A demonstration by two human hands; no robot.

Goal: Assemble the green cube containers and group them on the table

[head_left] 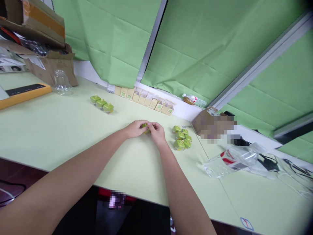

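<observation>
Over the middle of the table, my left hand [135, 129] and my right hand [156, 131] meet around one small green-lidded container [146, 127]. Fingers of both hands close on it and cover most of its sides. A small yellow loop shows at its top. Three similar containers [100, 103], clear below with green lids, stand in a slanting row to the left. Several more green-lidded containers [180, 135] are grouped to the right of my right hand.
Small cardboard boxes [144, 98] line the table's back edge. A clear jar [62, 83] stands by large cartons [52, 65] at left. A bottle [194, 100] lies at the back. Right are a carton [204, 122], a big plastic bottle [227, 161] and cables [295, 168].
</observation>
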